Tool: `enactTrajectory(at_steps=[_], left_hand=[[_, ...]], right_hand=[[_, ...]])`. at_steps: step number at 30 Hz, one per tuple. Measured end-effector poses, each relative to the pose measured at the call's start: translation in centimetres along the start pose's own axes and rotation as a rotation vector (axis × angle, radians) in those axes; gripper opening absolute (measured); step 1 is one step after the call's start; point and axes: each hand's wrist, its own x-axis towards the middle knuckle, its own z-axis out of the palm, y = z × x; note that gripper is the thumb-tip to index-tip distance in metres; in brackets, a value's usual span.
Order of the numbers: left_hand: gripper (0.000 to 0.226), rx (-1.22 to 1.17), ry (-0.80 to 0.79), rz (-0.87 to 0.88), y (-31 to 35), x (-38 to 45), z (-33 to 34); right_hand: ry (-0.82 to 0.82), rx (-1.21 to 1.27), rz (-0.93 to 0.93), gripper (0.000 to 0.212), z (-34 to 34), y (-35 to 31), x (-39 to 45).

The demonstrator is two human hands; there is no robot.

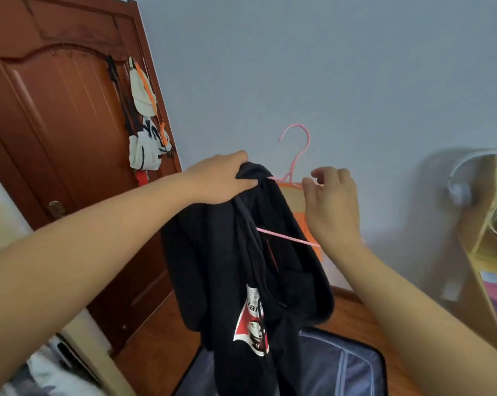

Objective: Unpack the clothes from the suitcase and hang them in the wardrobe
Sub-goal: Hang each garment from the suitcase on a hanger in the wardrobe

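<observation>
One black garment (pixel 235 252) with a red-and-white print is held up over one pink hanger (pixel 294 155). The garment's top edge is gripped by the left hand (pixel 221 178). The right hand (pixel 331 201) is raised beside the hanger, fingers loosely curled; contact cannot be confirmed. One open suitcase (pixel 335 364) lies below on the wooden floor; its contents are hidden. Several bags (pixel 144 132) are hung on one door (pixel 64 115).

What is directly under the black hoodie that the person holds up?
Below the black hoodie lies the open suitcase, its grey lining showing. The hoodie hides the suitcase's middle, so any clothes left there cannot be seen. The left hand grips the hoodie's top.
</observation>
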Motion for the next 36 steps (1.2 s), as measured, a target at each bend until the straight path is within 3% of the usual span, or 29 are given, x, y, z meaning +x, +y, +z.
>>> enactTrajectory(at_steps=[1, 2, 4, 6, 8, 9, 12, 15, 18, 20, 22, 24, 27, 29, 32, 36], left_hand=[[0.032, -0.028, 0.033, -0.022, -0.5, 0.2, 0.4], [0.030, -0.070, 0.072, -0.032, -0.9, 0.4, 0.6], [0.026, -0.155, 0.130, -0.027, -1.0, 0.6, 0.7], [0.026, -0.203, 0.146, -0.024, -0.9, 1.0, 0.5], [0.028, -0.239, 0.180, -0.060, -2.0, 1.4, 0.4], [0.029, -0.245, 0.214, -0.101, -3.1, 1.5, 0.2], [0.029, -0.342, 0.331, -0.265, -7.6, 0.1, -1.1], [0.023, -0.397, 0.260, -0.283, -11.5, -2.8, -1.1], [0.028, 0.052, 0.087, -0.184, -13.9, -5.8, 1.4], [0.043, 0.205, 0.034, -0.108, -14.2, -6.9, 2.7], [0.050, 0.200, 0.028, -0.082, -14.1, -7.1, 3.6], [0.032, 0.157, 0.060, -0.107, -13.3, -6.8, 4.4], [0.031, -0.047, 0.229, -0.195, -12.5, -6.1, 5.3], [0.034, -0.223, 0.366, -0.258, -12.4, -5.7, 5.1], [0.040, -0.376, 0.437, -0.325, -11.8, -4.9, 4.5], [0.050, -0.341, 0.392, -0.328, -9.8, -3.7, 3.5]], right_hand=[[0.077, 0.049, -0.088, 0.008, 0.4, -0.1, -2.3], [0.031, 0.083, -0.163, 0.004, 1.2, 0.0, -4.8], [-0.338, 0.128, -0.173, 0.022, 3.9, 1.0, -8.5], [-0.658, 0.244, 0.025, 0.052, 6.8, 2.5, -9.3], [-0.786, 0.288, 0.082, 0.049, 8.7, 3.8, -8.8], [-0.819, 0.190, 0.015, 0.041, 8.7, 4.2, -8.8], [-0.818, -0.122, -0.251, 0.028, 7.5, 7.9, -9.2], [-0.602, -0.300, -0.343, 0.025, 4.7, 13.4, -6.6], [-0.482, -0.485, -0.518, 0.012, 2.2, 15.5, -0.6], [-0.472, -0.557, -0.615, 0.022, 1.1, 15.1, 2.5], [-0.473, -0.474, -0.597, 0.018, 0.6, 13.3, 4.2], [-0.454, -0.267, -0.587, 0.032, 1.4, 10.7, 5.1], [-0.433, -0.067, -0.492, 0.047, 3.5, 6.2, 4.7], [-0.565, -0.030, -0.353, 0.054, 3.7, 4.8, 4.6], [-0.848, -0.181, -0.217, 0.020, 2.3, 5.2, 4.1], [-0.700, -0.131, -0.327, 0.018, 2.8, 4.6, 3.9]])
